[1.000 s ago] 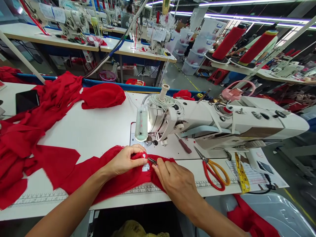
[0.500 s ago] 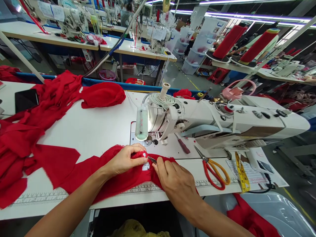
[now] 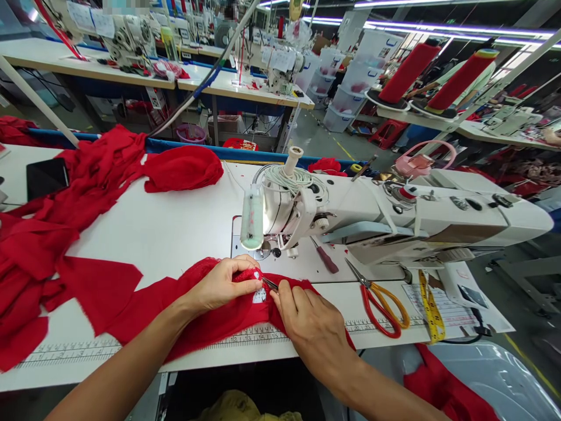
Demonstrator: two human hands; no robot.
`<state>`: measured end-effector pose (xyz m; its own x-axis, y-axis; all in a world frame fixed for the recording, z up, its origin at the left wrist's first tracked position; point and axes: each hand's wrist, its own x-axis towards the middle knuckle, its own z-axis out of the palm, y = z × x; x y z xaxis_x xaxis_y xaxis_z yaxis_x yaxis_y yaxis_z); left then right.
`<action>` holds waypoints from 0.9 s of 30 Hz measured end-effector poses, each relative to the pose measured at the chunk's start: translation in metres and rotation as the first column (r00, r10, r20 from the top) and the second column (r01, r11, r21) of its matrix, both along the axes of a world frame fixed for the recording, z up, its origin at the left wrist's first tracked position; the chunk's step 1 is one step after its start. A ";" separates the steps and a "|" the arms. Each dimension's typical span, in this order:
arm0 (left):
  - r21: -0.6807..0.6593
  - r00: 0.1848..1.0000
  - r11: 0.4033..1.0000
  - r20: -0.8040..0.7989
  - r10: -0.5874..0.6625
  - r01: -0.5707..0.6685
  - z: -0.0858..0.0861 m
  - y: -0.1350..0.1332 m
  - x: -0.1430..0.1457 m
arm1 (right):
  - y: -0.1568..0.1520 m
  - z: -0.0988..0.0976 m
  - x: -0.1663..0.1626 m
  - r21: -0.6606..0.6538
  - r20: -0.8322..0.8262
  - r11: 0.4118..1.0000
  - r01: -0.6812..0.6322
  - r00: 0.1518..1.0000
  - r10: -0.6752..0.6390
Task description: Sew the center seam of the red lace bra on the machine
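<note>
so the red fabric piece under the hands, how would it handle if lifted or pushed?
Probably floppy: the red fabric piece bunches under the left hand and drapes over the table edge. Likely light, and it would wrinkle rather than slide if pushed. Its edges look frayed.

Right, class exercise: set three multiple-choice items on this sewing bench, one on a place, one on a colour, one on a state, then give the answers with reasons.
1. Where do the scissors lie?
A. right of the hands, in front of the sewing machine
B. on the far bench
C. on the black tablet

2. What colour is the cloth under the hands?
A. blue
B. red
C. white

3. What is the left hand doing?
A. resting flat on the bare table
B. lifting the scissors
C. pinching the cloth

Answers: 1 A, their orange and red handles rest on the table right of the right hand. 2 B, the cloth is plainly red. 3 C, its fingers are closed on a fold by a small white label.
</note>
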<state>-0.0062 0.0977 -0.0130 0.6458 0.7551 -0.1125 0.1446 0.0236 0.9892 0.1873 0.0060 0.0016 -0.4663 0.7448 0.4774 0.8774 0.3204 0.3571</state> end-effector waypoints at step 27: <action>0.045 1.000 0.999 0.002 -0.018 0.018 -0.001 0.000 0.000 | 0.034 -0.007 -0.004 -0.594 -0.804 0.686 -0.420 0.308 -0.508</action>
